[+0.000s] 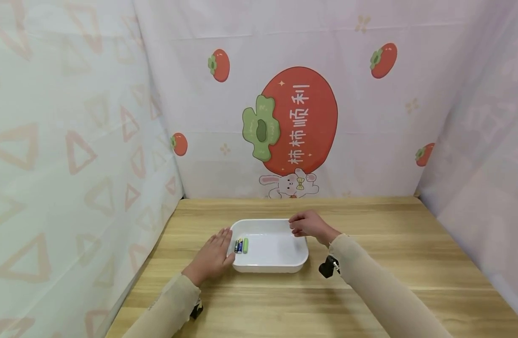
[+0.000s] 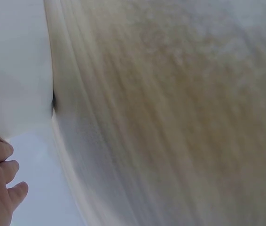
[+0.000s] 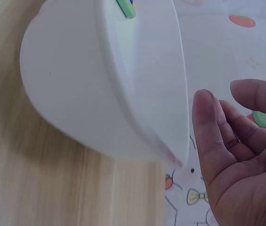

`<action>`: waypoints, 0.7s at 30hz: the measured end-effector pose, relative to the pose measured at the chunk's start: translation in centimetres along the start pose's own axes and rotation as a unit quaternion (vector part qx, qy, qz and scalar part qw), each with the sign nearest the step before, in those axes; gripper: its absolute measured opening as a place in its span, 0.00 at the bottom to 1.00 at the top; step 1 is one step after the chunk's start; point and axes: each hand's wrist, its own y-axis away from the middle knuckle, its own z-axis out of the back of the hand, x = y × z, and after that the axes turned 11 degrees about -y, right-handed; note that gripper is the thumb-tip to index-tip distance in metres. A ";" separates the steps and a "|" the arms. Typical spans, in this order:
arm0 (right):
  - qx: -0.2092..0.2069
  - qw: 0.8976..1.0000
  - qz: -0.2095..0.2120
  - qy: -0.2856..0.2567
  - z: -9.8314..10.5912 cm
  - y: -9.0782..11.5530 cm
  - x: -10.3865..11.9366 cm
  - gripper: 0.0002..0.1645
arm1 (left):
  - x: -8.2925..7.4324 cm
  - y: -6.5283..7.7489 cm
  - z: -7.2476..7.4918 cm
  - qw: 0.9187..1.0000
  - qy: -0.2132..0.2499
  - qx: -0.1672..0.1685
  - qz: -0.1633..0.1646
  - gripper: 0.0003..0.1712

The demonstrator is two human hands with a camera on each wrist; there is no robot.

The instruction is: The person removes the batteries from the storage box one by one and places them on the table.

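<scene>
A white rectangular tray [image 1: 269,268] stands on the wooden table. Inside, by its left wall, several small batteries lie side by side: a green one [image 1: 245,245], a blue one [image 1: 239,246] and a darker one partly hidden at the far left. My left hand [image 1: 212,256] rests against the tray's left side, fingers extended and thumb at the rim; the left wrist view catches only its fingers [image 2: 11,174]. Over the back right corner hovers my right hand [image 1: 311,226]. The right wrist view shows thumb and forefinger apart with nothing between them.
The wooden table [image 1: 259,305] reaches back to a cloth backdrop [image 1: 200,108] printed with persimmons and a rabbit. Cloth walls [image 1: 73,197] enclose the left and right sides. A small black device [image 1: 326,267] sits at my right wrist.
</scene>
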 end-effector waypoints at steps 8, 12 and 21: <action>0.026 1.000 0.007 -0.010 -3.5 -1.6 -1.0 0.17 | -0.2 0.0 -0.4 1.000 -0.001 -0.019 0.003 0.41; 0.033 0.999 0.006 -0.021 -5.0 -2.3 -1.7 0.17 | -0.3 0.1 -0.4 1.000 0.000 -0.016 0.008 0.41; 0.039 0.999 0.002 -0.027 -6.6 -3.1 -2.1 0.17 | -0.5 0.0 -0.6 1.000 0.000 -0.028 0.012 0.41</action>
